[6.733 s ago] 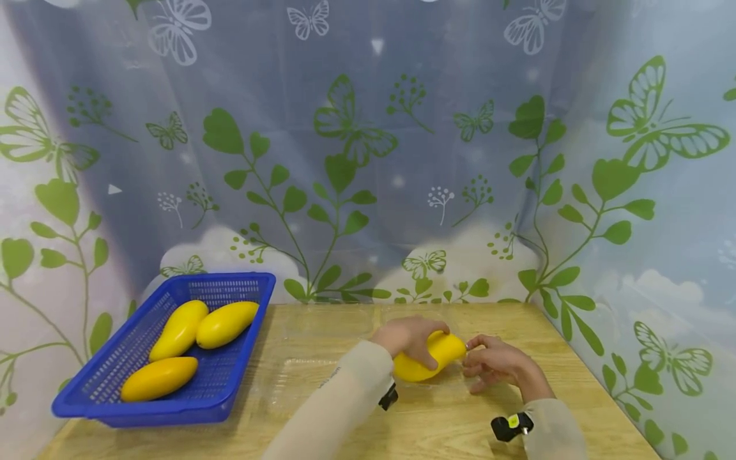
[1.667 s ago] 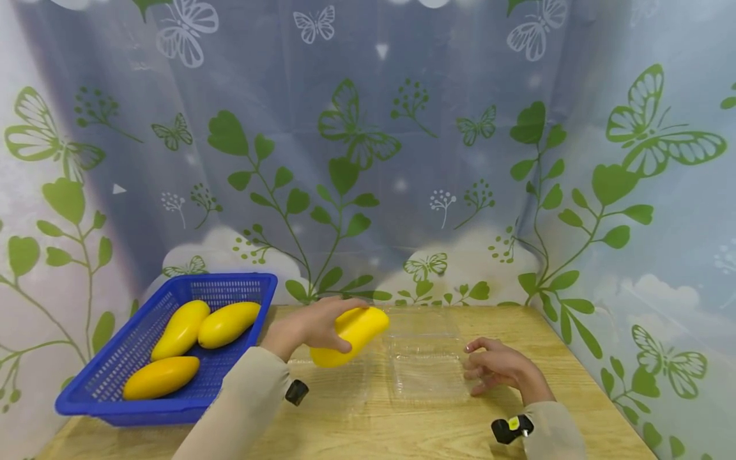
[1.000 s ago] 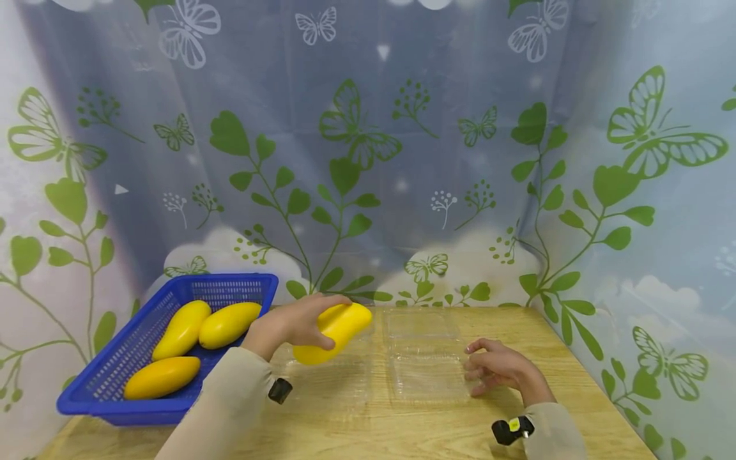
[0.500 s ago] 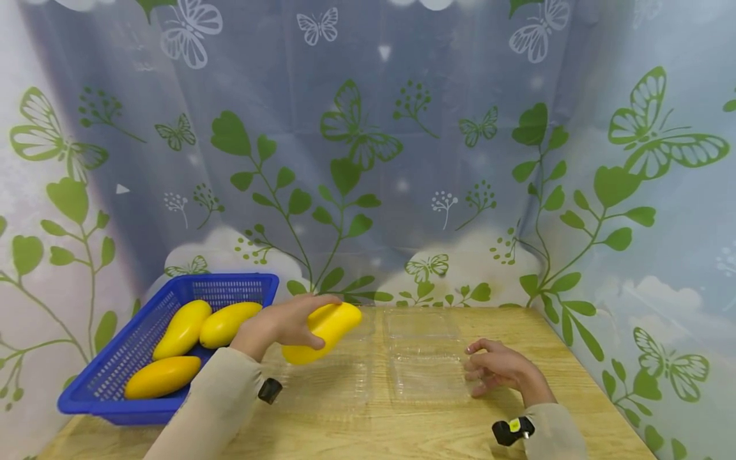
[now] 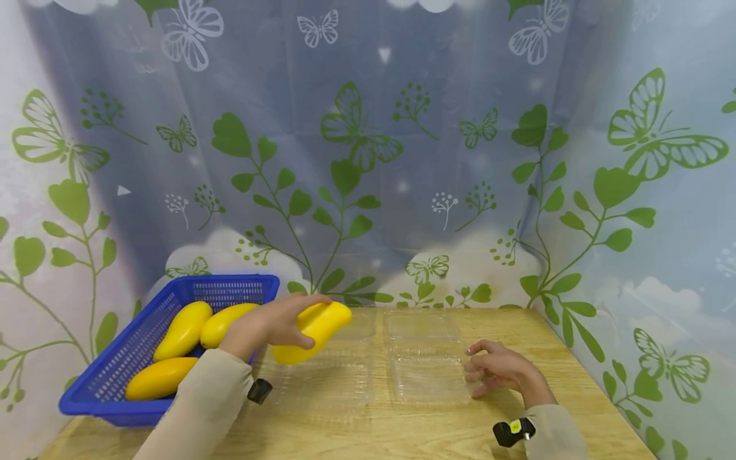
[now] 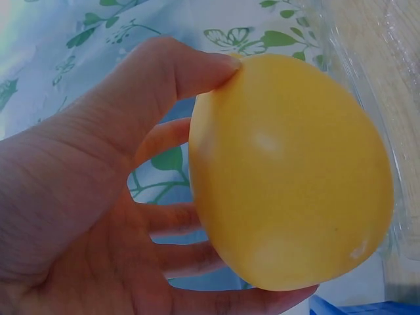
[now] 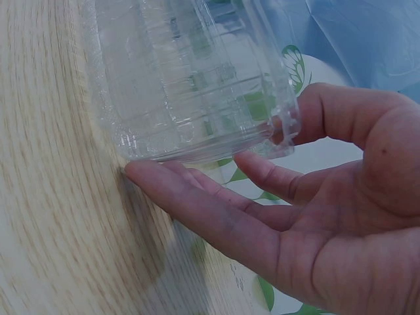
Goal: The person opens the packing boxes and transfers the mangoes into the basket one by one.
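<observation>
- Head view: the person's left hand (image 5: 266, 324) grips a yellow mango (image 5: 312, 323), fingers curled over the top and thumb underneath. The fruit is lifted off the wooden table (image 5: 402, 428), just beside the right edge of the blue basket (image 5: 98, 402) and above the left clear plastic box (image 5: 328, 377). 3 more mangoes (image 5: 181, 329) lie inside the basket. The right hand (image 5: 499, 367) rests on the table at the right edge of the right clear plastic box (image 5: 425, 358), fingers loosely bent and touching its rim.
- Left wrist view: the left hand (image 6: 98, 223) wraps the mango (image 6: 289, 170), thumb pressed on the upper side, the other fingers (image 6: 167, 216) curved behind and below it. A clear box rim shows at the right edge.
- Right wrist view: the right hand (image 7: 315, 210) lies against the table (image 7: 59, 216), the thumb touching the near rim of the clear box (image 7: 190, 85), the long fingers (image 7: 197, 203) reaching under its edge, relaxed rather than clamped.
</observation>
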Tool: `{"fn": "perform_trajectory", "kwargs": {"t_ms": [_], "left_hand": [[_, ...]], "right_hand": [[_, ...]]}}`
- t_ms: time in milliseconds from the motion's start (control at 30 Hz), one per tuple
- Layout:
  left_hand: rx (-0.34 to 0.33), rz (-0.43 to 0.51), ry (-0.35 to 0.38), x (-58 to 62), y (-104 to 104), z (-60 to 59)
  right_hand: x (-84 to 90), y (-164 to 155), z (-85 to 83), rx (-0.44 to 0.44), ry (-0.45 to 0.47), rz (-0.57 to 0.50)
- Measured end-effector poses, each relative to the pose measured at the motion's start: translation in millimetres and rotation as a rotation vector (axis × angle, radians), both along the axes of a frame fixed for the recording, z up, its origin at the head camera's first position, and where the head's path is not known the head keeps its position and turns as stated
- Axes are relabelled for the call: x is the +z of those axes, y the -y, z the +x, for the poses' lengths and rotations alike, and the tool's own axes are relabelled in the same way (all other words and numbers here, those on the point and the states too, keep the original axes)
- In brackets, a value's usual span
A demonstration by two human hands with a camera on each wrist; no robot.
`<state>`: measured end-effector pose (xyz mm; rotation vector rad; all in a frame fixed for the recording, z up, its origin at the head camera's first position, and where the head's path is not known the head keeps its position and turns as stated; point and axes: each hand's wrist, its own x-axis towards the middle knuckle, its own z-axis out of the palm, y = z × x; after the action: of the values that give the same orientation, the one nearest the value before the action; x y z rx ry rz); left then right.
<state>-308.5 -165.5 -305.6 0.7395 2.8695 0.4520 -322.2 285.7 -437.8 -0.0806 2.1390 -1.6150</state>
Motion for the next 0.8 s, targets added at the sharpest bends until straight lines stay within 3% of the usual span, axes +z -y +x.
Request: {"fn": "perform_trajectory", "kwargs": {"t_ms": [267,467,800], "left_hand": [[-0.017,0.004,-0.013,1.0,7,0.1],[0.013,0.024,0.016,-3.1,15,-1.4],[-0.014,0.021,-0.044,-4.6,32,-4.9]], "right_hand": [[0.0,0,-0.2,0.006,-0.005,-0.007],[1.1,-1,1.2,0.003,0.003,-0.003],[-0.1,-1,0.5,0.0,0.003,-0.005]]}}
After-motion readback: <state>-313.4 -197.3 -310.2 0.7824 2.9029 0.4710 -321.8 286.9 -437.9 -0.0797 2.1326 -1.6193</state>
